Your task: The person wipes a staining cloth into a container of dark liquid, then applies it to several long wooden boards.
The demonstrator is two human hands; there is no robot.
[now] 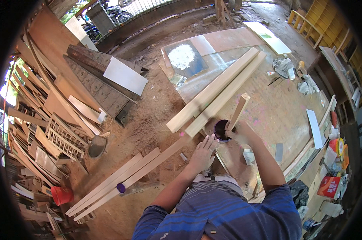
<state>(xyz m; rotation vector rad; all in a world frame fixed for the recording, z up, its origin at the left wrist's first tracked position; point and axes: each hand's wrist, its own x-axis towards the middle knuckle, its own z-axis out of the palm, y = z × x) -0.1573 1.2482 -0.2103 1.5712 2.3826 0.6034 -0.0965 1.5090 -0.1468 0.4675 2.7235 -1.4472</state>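
Note:
A flat wooden stick (240,110) leans out of a dark can with a purple rim (218,129), its lower end inside the opening. My right hand (238,133) is closed round the lower part of the stick, at the can's right side. Beside the can on the left is my left hand (204,154), its fingers stretched out and pointing at the rim. Whether those fingertips touch the can I cannot tell. Two long pale wooden beams (219,90) lie side by side on the worktable (265,108), just beyond the can.
Narrow planks (121,176) extend to the lower left, with a round purple lid (121,187) on them. A red bucket (62,195) and stacked timber stand at far left. White powder (182,56) lies on the table's far end; containers (336,154) crowd the right edge.

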